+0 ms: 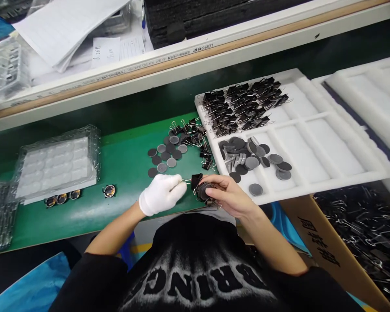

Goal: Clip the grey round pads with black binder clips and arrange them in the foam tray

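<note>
With fingers closed, the white-gloved left hand [162,195] pinches the silver wire handle [186,181] of a black binder clip [196,180], seemingly for control, while just beside these fingers the bare right hand [235,198] grips a dark round disc [203,192], seemingly to steady it, its underside being hidden.

This is an assembly workshop. A green workbench [130,151] adjoins a divided white tray [326,141] of binder clips [240,107] and discs [251,162]; a carton [308,229] holds loose clips [360,229].
</note>
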The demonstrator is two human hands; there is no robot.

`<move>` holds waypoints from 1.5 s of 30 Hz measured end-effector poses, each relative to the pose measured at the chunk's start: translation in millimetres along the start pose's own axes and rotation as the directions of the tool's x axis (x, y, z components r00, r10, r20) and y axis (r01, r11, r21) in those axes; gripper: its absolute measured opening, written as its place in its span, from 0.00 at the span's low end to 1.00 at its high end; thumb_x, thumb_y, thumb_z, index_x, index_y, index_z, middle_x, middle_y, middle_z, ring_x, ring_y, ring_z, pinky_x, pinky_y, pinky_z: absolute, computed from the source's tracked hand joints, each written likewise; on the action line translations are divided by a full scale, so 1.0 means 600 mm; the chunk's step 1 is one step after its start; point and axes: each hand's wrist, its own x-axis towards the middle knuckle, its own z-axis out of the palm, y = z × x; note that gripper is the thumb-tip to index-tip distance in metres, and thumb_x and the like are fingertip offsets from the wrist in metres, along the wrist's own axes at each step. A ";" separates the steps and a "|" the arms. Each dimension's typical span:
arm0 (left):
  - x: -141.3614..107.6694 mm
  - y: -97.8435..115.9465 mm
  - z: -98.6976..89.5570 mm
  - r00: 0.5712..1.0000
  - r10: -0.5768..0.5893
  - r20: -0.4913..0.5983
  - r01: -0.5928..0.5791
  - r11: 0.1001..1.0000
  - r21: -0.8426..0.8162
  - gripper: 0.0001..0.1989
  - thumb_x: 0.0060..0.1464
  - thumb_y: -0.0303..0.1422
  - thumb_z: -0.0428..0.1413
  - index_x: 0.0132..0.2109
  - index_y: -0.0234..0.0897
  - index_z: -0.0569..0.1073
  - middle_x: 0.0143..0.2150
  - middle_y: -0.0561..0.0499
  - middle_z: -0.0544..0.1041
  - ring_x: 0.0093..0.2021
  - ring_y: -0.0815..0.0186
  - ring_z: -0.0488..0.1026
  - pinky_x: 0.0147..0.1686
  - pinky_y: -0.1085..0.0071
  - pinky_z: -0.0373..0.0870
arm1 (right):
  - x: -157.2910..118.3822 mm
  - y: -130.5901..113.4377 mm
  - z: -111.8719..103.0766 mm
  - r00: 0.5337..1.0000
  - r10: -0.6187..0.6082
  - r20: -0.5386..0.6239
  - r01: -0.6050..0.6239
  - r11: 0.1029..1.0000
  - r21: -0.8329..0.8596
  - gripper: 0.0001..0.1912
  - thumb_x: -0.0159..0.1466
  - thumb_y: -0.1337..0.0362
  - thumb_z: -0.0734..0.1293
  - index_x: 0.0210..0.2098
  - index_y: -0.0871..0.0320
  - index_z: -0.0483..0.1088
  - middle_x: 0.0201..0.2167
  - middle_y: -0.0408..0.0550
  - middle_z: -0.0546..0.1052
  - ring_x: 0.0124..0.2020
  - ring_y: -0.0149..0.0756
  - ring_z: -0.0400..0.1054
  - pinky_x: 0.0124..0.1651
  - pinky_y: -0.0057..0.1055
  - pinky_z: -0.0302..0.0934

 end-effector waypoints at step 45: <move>-0.080 -0.103 -0.095 0.677 -0.685 0.269 0.594 0.724 0.350 0.31 0.64 0.57 0.42 0.25 0.41 0.72 0.23 0.50 0.72 0.25 0.64 0.68 0.32 0.67 0.61 | 0.035 0.069 0.017 0.992 0.023 0.126 0.087 0.594 -0.800 0.29 0.57 0.61 0.75 0.58 0.56 0.73 0.50 0.52 0.74 0.51 0.43 0.71 0.60 0.44 0.64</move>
